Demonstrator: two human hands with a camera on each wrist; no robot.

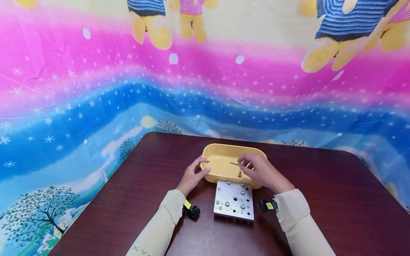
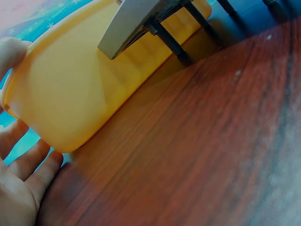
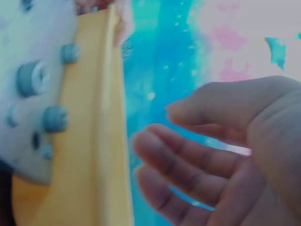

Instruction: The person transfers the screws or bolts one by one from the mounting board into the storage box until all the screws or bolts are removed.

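Note:
My left hand [image 1: 192, 174] grips the left end of a yellow plastic tray [image 1: 217, 145], thumb over the rim and fingers against its outside in the left wrist view. Inside the tray lie a few metal screws [image 1: 239, 174]. Over the tray's right part hovers my right hand [image 1: 261, 170], its fingertips close to the screws. In the right wrist view its fingers [image 3: 160, 150] are loosely bent, thumb apart, with nothing visible between them. In front of the tray stands a silver metal plate [image 1: 230, 211] with holes and several socket-head bolts [image 3: 33, 77] in it.
Threaded bolt shanks [image 2: 169, 40] stick out beneath the plate, holding it above the dark red wooden table [image 1: 153, 163]. A printed cloth [image 1: 192, 89] hangs behind the table. Each wrist wears a small black camera [image 1: 193, 212].

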